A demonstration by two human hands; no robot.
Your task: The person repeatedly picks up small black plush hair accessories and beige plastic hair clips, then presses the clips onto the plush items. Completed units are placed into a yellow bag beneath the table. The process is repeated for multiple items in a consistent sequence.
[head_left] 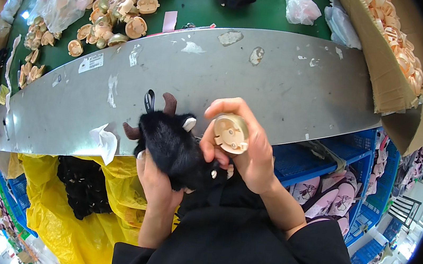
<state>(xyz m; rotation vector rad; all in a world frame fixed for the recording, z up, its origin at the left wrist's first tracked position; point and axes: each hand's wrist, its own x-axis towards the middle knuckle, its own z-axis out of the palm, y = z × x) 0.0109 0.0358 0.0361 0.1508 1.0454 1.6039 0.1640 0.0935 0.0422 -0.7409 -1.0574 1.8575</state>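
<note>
A black plush animal toy (pixel 170 140) with brown ribbed horns, a white-lined ear and a black hanging loop is held in front of me near the bench edge. My left hand (pixel 158 181) grips it from below, with its fingers mostly hidden behind the fur. My right hand (pixel 256 156) is closed around a round beige plastic shell (pixel 231 133), whose hollow inside faces up and shows small molded posts. The lower fingers of that hand are right beside the plush; whether they touch it I cannot tell.
A grey metal bench top (pixel 292 84) curves across, with a green belt (pixel 269 19) behind it. Plastic shells (pixel 136 27) pile up at back left. At right stands a cardboard box (pixel 383 85) of beige parts. Below are a yellow bag (pixel 56 218) of black plush and blue crates (pixel 292 166).
</note>
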